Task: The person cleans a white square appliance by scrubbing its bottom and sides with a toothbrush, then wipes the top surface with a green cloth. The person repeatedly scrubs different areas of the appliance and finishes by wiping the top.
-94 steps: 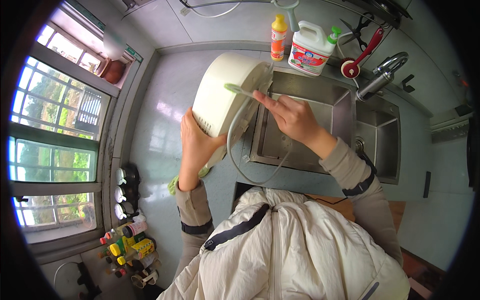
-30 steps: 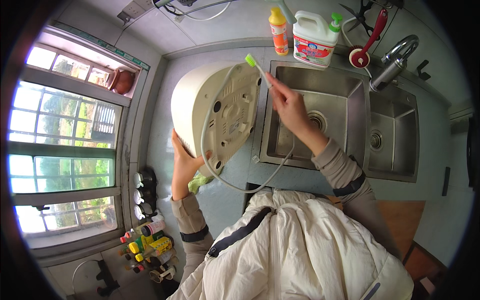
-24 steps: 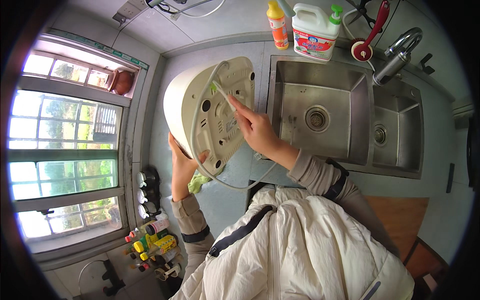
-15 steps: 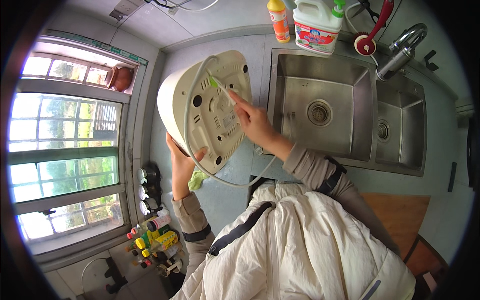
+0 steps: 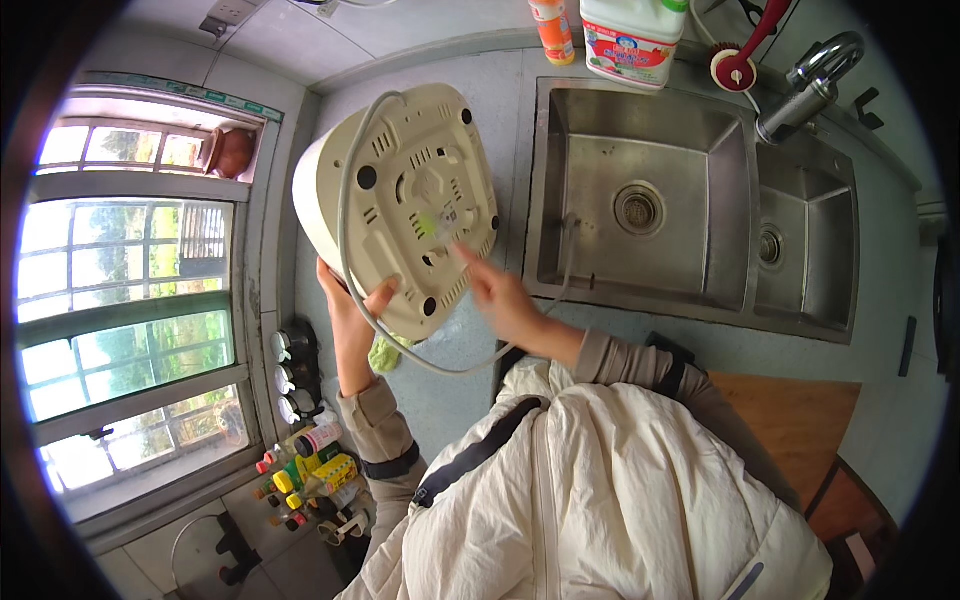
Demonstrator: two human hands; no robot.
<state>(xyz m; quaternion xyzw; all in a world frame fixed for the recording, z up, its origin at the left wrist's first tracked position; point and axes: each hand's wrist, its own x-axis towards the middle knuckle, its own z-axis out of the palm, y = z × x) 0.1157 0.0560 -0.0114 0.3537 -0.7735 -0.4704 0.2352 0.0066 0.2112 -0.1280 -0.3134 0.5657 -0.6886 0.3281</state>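
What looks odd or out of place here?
The cream corded appliance is tilted, its footed underside turned up toward the camera, with the left hand at its lower edge. Its pale cord loops down and seems to reach over the rim of the sink, an odd place for it.

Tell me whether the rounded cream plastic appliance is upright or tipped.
Tipped: the rounded cream plastic appliance has its vented underside and round black feet turned toward the camera, with the left hand gripping its near edge.
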